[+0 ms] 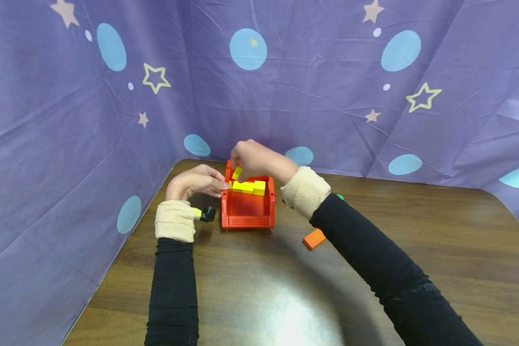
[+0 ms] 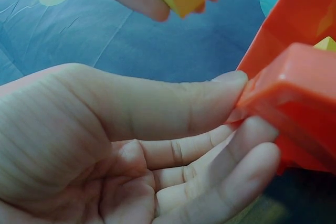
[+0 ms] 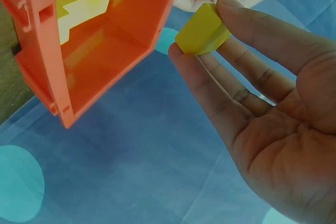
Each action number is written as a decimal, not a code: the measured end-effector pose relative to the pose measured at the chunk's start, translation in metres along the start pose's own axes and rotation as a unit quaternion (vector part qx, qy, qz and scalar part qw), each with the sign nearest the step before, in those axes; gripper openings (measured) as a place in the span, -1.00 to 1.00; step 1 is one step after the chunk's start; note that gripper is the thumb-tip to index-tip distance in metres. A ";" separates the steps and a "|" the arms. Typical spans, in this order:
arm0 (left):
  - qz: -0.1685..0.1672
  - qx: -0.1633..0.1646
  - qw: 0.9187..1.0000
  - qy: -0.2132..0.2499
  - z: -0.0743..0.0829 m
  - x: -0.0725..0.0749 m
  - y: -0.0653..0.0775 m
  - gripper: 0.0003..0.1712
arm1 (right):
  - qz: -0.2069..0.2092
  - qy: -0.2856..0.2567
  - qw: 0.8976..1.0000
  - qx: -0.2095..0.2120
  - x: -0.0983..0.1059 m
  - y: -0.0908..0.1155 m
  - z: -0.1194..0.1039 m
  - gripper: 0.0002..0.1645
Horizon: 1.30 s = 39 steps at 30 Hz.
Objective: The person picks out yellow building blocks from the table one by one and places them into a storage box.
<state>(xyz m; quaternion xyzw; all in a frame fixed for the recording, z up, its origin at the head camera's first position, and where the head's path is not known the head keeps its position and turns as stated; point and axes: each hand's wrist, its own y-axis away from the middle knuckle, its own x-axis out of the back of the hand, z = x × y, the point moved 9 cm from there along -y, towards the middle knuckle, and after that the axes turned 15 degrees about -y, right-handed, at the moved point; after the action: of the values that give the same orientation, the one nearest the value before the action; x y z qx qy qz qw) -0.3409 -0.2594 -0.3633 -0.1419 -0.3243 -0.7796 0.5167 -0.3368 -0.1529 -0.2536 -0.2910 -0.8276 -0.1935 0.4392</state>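
Observation:
A red plastic box [image 1: 248, 222] stands on the table with its top open. Inside it, several yellow blocks [image 1: 244, 187] lie in a row across the middle. My left hand [image 1: 196, 182] is at the box's left side; in the left wrist view its thumb and a finger pinch the box's edge. Above the back part of the box, my right hand [image 1: 257, 161] holds another yellow block [image 3: 202, 30] between thumb and fingertips. That block is clear of the box walls in the right wrist view. From the head, the right hand hides part of the box's back.
An orange block [image 1: 314, 239] lies on the wooden table [image 1: 242, 278] to the right of the box, partly behind my right sleeve. A bit of something green [image 1: 339, 196] shows beyond that sleeve. A purple patterned curtain [image 1: 311, 96] borders the back and left.

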 end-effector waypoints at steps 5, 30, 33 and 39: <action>-0.002 -0.002 1.000 -0.001 0.001 0.000 0.000 -0.64 | -0.003 -0.007 1.000 -0.008 -0.007 -0.006 0.002 -0.73; -0.005 -0.015 1.000 0.006 0.003 0.002 0.000 -0.64 | -0.034 -0.006 0.997 -0.062 -0.026 -0.024 0.006 -0.73; -0.005 -0.017 1.000 0.008 0.003 0.001 -0.001 -0.70 | -0.037 -0.001 0.997 -0.074 -0.026 -0.025 0.009 -0.68; -0.008 -0.022 1.000 0.014 0.002 0.000 -0.002 -0.79 | -0.047 0.004 0.994 -0.095 -0.027 -0.027 0.017 -0.63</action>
<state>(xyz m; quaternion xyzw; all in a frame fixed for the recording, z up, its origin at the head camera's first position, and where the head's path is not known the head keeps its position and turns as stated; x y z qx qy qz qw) -0.3429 -0.2576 -0.3620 -0.1400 -0.3010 -0.7925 0.5115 -0.3528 -0.1715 -0.2870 -0.2920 -0.8163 -0.2930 0.4031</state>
